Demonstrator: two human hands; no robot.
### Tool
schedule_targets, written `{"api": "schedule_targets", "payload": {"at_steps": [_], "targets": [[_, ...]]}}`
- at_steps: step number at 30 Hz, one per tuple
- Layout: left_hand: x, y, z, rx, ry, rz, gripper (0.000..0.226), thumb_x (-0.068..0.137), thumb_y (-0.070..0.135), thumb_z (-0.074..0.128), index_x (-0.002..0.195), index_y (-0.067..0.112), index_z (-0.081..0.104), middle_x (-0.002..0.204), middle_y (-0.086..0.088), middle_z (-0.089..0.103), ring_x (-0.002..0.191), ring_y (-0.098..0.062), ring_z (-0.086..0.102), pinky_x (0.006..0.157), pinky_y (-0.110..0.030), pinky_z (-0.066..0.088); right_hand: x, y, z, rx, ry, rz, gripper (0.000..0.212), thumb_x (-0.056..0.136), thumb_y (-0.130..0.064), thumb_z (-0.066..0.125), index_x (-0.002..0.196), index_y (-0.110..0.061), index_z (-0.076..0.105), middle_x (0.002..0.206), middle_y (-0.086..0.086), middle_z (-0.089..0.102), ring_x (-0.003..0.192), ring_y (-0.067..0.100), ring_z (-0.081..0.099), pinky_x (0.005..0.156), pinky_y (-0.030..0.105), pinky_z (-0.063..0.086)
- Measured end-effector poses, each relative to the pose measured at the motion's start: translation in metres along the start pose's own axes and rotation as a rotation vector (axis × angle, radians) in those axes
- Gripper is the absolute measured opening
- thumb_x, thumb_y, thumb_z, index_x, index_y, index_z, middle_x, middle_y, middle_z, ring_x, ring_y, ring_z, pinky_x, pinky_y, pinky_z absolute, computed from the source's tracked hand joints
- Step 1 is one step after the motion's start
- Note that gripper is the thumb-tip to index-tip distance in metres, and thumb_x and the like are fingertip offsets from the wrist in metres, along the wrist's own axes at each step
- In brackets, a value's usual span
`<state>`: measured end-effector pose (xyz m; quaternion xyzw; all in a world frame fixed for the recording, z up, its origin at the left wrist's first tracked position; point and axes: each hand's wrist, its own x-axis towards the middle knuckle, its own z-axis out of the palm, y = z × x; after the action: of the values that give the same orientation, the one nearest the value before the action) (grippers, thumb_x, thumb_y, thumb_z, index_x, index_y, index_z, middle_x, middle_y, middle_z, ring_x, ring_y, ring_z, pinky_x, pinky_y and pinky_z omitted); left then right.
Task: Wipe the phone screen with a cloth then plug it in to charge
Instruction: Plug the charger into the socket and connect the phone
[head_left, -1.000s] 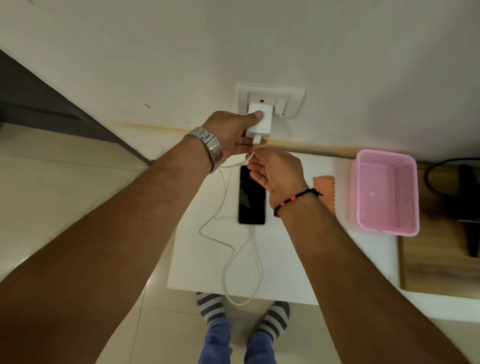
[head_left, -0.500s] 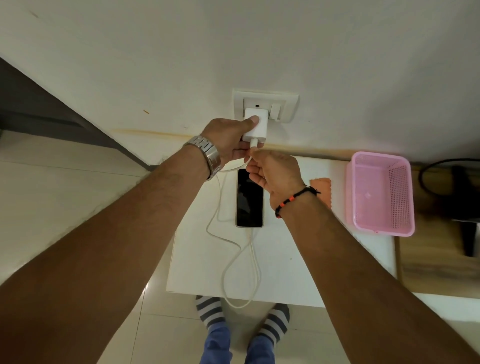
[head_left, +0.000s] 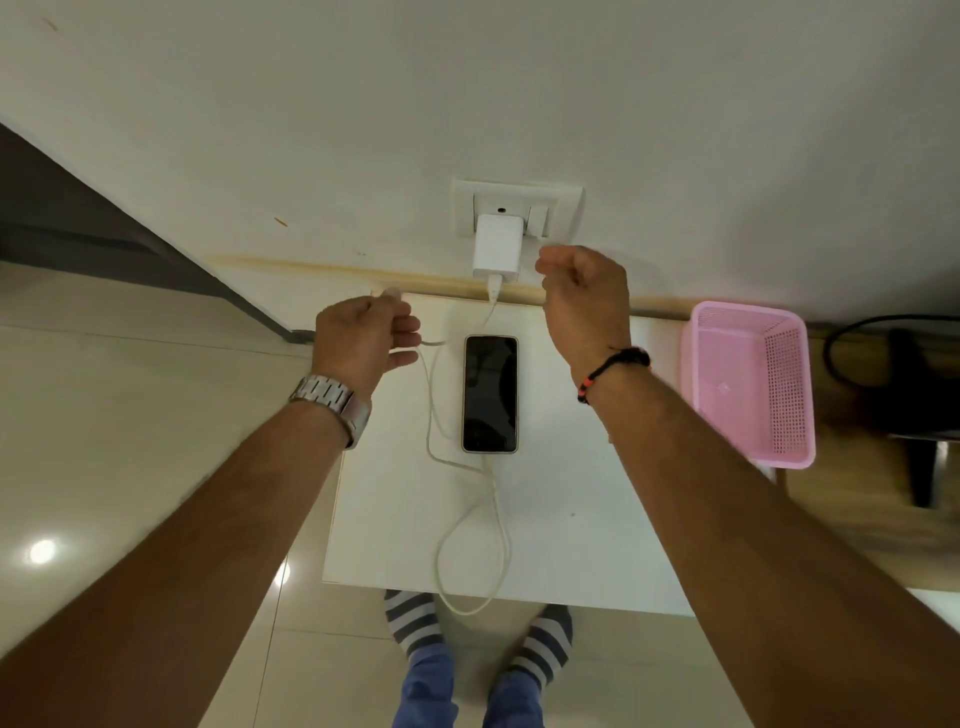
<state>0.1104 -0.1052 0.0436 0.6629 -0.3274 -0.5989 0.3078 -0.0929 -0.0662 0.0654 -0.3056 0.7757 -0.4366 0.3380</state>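
flat on the table (head_left: 571, 519), phone (head_left: 490, 393) between and below both hands.

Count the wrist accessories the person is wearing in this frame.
2: a metal watch on the left wrist, a black beaded bracelet on the right wrist. Nothing else shows on either bare forearm.

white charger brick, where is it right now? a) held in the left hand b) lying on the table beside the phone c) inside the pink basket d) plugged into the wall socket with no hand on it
d: the white charger brick sits in the wall socket, with the left hand and right hand both clear of it.
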Motion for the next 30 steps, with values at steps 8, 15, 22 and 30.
{"api": "schedule_targets", "payload": {"at_steps": [8, 15, 22, 30], "targets": [[-0.008, -0.026, -0.009, -0.041, 0.036, -0.072, 0.02, 0.1, 0.015, 0.059, 0.092, 0.004, 0.072, 0.086, -0.015, 0.074, 0.08, -0.03, 0.071, 0.08, -0.046, 0.063, 0.023, -0.009, 0.01, -0.037, -0.075, 0.031, 0.034, 0.093, -0.003, 0.046, 0.109, -0.01, 0.075, 0.114, 0.006, 0.074, 0.112, 0.023, 0.065, 0.101, 0.046, 0.053], [-0.007, -0.046, -0.014, 0.002, 0.03, -0.108, 0.02, 0.1, 0.013, 0.057, 0.09, 0.005, 0.072, 0.088, -0.016, 0.074, 0.078, -0.029, 0.07, 0.075, -0.043, 0.063, 0.028, -0.013, 0.007, -0.019, -0.127, 0.02, 0.033, 0.095, 0.0, 0.048, 0.115, -0.008, 0.073, 0.117, 0.006, 0.073, 0.114, 0.021, 0.064, 0.103, 0.045, 0.052], [-0.004, -0.074, -0.017, 0.048, 0.03, -0.201, 0.015, 0.098, 0.015, 0.064, 0.092, 0.004, 0.073, 0.09, -0.017, 0.074, 0.078, -0.03, 0.071, 0.076, -0.045, 0.063, 0.005, 0.021, -0.008, -0.024, -0.119, 0.108, 0.021, 0.091, -0.008, 0.058, 0.097, -0.007, 0.077, 0.102, 0.01, 0.076, 0.102, 0.024, 0.069, 0.095, 0.045, 0.057], [0.013, -0.102, -0.021, 0.133, 0.024, -0.297, 0.018, 0.098, 0.017, 0.065, 0.098, 0.0, 0.07, 0.089, -0.016, 0.073, 0.077, -0.03, 0.068, 0.069, -0.04, 0.061, -0.014, 0.07, -0.021, 0.025, -0.115, 0.308, 0.022, 0.095, -0.011, 0.057, 0.107, -0.008, 0.075, 0.101, 0.006, 0.076, 0.099, 0.022, 0.071, 0.087, 0.033, 0.06]]}}
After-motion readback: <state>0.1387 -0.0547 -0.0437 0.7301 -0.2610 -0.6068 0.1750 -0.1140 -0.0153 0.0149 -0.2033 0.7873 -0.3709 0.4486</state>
